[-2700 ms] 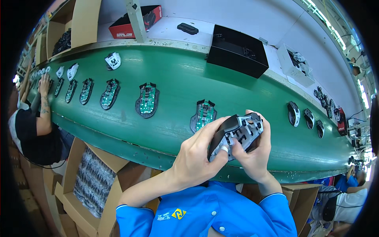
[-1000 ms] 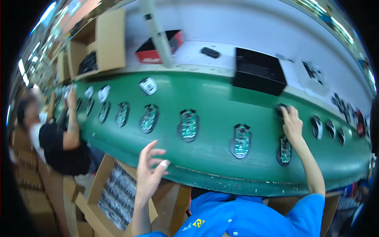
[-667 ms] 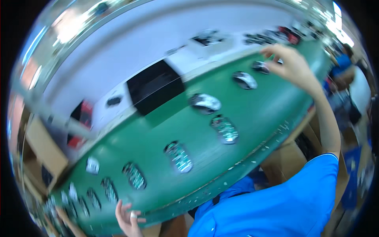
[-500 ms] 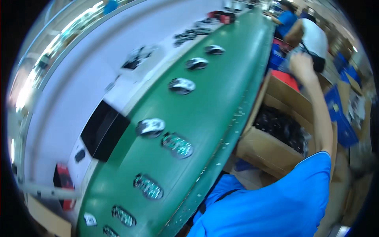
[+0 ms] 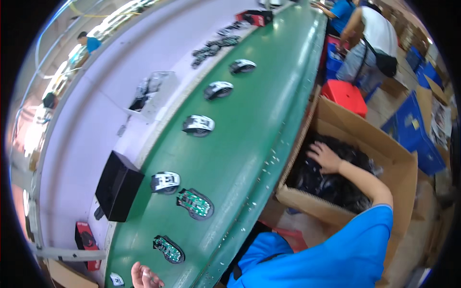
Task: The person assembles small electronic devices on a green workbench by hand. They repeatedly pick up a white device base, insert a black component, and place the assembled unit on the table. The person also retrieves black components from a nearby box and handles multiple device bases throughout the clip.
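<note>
My right hand (image 5: pixel 326 157) reaches into an open cardboard carton (image 5: pixel 367 129), its fingers spread over a pile of black parts (image 5: pixel 331 189), some seemingly in clear plastic. It grips none of them that I can see. My left hand (image 5: pixel 145 277) shows only at the lower edge, over the green belt, with curled fingers; what it holds, if anything, is hidden. Nearest to it are a small white piece (image 5: pixel 116 279) and a mouse base with a green circuit board (image 5: pixel 168 248). Another mouse base (image 5: pixel 195 204) lies farther up, beside a white-and-black computer mouse (image 5: pixel 165 183).
Several more mice (image 5: pixel 198 126) line the green belt (image 5: pixel 249 139). Along its left side stand a black box (image 5: pixel 119 187), a white tray (image 5: pixel 152 93) and red-black boxes (image 5: pixel 89 246). Beyond the carton are a red stool (image 5: pixel 345 97), blue bins (image 5: pixel 415 134) and a bending co-worker (image 5: pixel 377 38).
My right hand has come down from above the carton's far edge into it. My left hand has entered at the lower edge. Mice and mouse bases appear lower and farther left as the view shifts.
</note>
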### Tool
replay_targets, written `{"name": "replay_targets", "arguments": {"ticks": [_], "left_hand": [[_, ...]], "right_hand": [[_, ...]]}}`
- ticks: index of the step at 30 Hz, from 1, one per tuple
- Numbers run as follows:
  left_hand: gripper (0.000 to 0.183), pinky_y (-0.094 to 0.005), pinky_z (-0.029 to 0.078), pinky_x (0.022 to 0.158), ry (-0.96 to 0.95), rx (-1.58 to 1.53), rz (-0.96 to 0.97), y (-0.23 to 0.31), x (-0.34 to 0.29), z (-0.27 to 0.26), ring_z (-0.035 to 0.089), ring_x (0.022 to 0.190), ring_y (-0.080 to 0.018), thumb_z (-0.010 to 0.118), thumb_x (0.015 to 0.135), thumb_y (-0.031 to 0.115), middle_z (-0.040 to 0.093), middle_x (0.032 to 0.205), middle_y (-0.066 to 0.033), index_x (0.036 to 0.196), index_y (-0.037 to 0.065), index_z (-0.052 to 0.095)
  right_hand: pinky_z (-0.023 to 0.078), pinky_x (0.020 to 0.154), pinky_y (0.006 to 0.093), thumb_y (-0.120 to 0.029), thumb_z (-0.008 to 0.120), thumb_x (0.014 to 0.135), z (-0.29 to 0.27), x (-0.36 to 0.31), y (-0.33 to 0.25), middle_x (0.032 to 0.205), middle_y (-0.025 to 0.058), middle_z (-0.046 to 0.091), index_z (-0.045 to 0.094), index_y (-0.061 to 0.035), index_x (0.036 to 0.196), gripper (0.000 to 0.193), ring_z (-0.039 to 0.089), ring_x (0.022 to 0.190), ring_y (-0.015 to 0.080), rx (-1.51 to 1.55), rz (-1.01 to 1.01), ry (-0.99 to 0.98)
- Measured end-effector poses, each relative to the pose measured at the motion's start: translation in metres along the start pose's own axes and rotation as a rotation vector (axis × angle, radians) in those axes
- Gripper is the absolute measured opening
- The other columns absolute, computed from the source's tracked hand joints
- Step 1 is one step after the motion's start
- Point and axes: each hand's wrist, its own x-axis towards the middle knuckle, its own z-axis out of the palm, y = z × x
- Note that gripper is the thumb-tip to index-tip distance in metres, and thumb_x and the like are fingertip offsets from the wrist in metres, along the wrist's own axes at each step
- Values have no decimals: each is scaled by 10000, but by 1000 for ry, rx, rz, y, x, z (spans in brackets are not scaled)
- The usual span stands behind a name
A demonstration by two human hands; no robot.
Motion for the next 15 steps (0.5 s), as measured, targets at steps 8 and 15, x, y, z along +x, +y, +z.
{"name": "replay_targets", "arguments": {"ticks": [8,15], "left_hand": [[241,-205,417,346,-110,-103,62,-9,17,7,516,509,-92,561,849,67,533,833,-37,1080,13,517],[368,-214,480,450,-207,-197,-64,-16,25,-9,566,651,-120,558,829,24,562,932,-85,1186,-21,478]], "right_hand": [[510,776,424,-215,781,597,-2,11,-19,1183,158,483,477,-75,1203,693,449,1153,376,-30,-21,-192],[500,723,443,-162,770,583,17,6,-20,1054,130,537,529,-73,1071,552,511,1041,340,-46,32,-71]]}}
